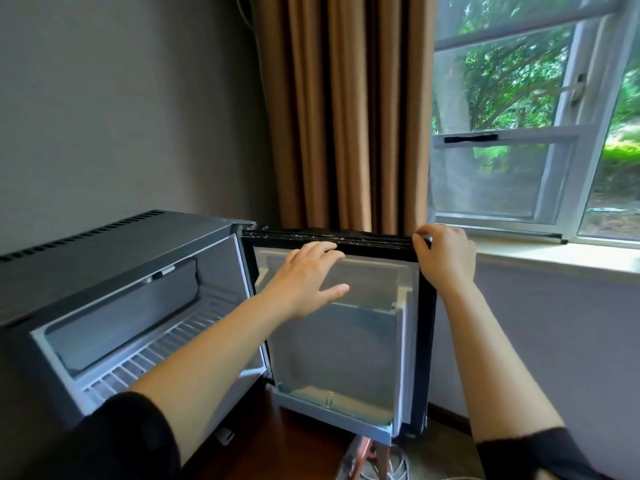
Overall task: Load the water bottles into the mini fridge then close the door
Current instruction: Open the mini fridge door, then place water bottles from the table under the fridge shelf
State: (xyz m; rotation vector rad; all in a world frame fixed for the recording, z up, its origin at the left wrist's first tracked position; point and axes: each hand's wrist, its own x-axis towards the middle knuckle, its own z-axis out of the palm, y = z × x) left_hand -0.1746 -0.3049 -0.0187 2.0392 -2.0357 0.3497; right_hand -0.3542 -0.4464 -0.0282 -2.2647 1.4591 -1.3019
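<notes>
Curtained window (502, 168) corner. Gripping stiff, likely light door (332, 344) at top right corner with right hand (446, 258); left hand (304, 282) spread, holding nothing.

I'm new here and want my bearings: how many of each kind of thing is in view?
Fridge: 1, its door swung wide
Hands: 2, left hand with fingers straight, right hand gripping the door's top corner
Curtain: 1
Window: 1
Total: 5
</notes>
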